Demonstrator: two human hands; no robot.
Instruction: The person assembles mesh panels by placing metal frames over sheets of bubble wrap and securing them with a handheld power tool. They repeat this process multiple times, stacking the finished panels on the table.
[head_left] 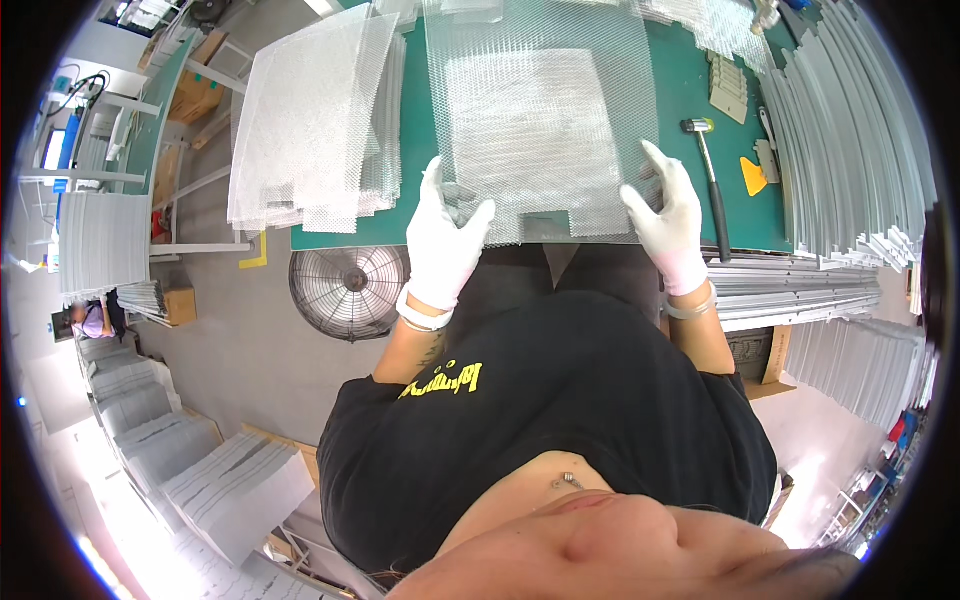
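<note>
A wide sheet of fine metal mesh [545, 220] lies before me, with a smaller, denser whitish mesh panel [535, 115] showing within its outline. At its left edge is my left hand [448, 235], in a white glove, thumb and fingers apart. My right hand [667, 225], gloved alike, is at the opposite edge with its thumb and index finger spread. Both thumbs point inward over the sheet's sides. The other fingers are partly hidden in shadow, and whether they touch the mesh is unclear. A notch shows in the sheet's near edge.
Stacked mesh sheets [305, 130] stand left on the green table [415, 110]. To the right lie a hammer [711, 180], a yellow scraper [752, 176] and beige pieces [728, 88], beside a tall row of grey metal frames [850, 130]. A floor fan [350, 285] is below the table's edge.
</note>
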